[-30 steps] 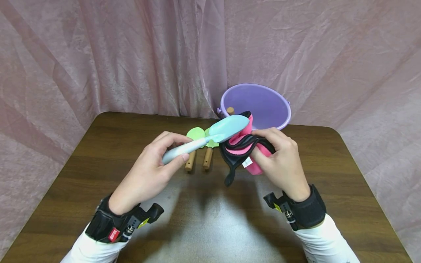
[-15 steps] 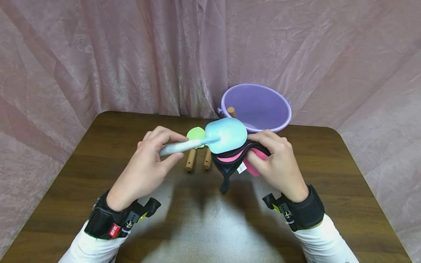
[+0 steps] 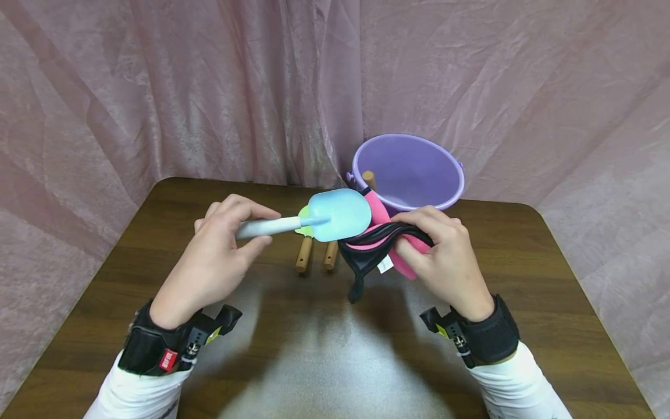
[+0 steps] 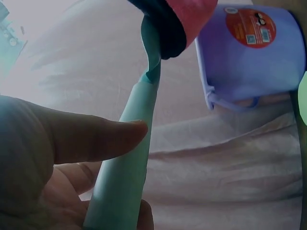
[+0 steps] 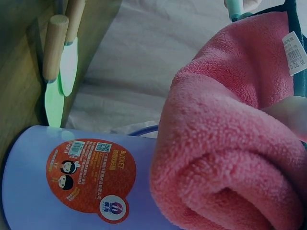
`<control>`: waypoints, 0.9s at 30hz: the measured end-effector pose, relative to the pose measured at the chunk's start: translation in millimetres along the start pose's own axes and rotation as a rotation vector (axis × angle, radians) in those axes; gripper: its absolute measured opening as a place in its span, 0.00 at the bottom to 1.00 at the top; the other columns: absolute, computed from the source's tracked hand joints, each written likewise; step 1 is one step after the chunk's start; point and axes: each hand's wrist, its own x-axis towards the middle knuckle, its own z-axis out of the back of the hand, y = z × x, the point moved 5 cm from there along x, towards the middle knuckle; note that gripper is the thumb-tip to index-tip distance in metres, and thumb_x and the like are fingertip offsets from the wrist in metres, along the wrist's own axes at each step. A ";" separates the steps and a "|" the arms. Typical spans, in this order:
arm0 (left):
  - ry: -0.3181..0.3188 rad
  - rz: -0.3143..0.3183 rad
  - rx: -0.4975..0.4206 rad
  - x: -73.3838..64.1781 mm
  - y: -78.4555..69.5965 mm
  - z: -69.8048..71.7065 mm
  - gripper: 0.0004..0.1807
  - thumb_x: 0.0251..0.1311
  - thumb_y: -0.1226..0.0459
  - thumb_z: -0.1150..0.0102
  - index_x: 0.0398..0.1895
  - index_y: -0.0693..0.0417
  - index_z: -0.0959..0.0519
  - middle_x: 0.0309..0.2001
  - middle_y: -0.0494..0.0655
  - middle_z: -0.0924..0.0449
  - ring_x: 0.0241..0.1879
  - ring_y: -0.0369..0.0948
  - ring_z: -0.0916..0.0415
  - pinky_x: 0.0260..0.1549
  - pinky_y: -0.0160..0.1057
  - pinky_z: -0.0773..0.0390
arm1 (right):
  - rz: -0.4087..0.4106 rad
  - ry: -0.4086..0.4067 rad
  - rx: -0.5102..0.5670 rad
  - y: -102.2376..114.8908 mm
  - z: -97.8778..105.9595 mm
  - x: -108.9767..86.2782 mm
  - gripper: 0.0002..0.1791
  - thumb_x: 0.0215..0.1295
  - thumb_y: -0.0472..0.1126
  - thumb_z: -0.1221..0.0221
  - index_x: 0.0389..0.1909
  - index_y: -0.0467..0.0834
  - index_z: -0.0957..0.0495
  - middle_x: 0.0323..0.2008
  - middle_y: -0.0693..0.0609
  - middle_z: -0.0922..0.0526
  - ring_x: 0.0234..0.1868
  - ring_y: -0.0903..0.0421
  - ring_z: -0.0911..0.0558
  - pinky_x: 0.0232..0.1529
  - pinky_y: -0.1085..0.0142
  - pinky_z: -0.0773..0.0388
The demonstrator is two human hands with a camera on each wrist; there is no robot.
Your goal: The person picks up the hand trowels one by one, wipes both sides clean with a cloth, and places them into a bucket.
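Note:
My left hand (image 3: pixel 211 253) pinches the pale handle of a light blue trowel (image 3: pixel 340 214) between thumb and fingers. The blade points right, its tip overlapping a pink fleece cloth (image 3: pixel 379 210) with black edging and a dark hanging loop. Bunched in folds, that cloth is gripped by my right hand (image 3: pixel 442 256) near its black edge; a white tag (image 3: pixel 385 264) hangs from it. In the left wrist view, the trowel handle (image 4: pixel 127 158) lies under my thumb and its blade end meets the cloth's dark edge. The right wrist view is largely filled by the cloth (image 5: pixel 230 124).
Behind the cloth stands a purple bucket (image 3: pixel 419 137) with a wooden handle (image 3: pixel 369 178) sticking up inside. Two green-headed tools with wooden handles (image 3: pixel 303 256) lie on the brown table (image 3: pixel 523 279), one head hidden behind the trowel. A pink curtain (image 3: pixel 235 105) hangs at the back.
My left hand has drawn the trowel left and its blade has turned flat to the head camera. The right hand stays nearly in place, still gripping the cloth, which has shifted slightly.

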 end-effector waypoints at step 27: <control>-0.040 0.082 0.006 0.5 8.0 15.1 0.17 0.59 0.68 0.33 0.51 0.45 0.18 0.48 0.39 0.25 0.48 0.44 0.37 0.42 0.48 0.47 | -0.017 -0.007 0.003 -3.3 5.0 0.8 0.14 0.53 0.33 0.34 0.42 0.47 0.13 0.37 0.57 0.16 0.39 0.61 0.19 0.36 0.60 0.33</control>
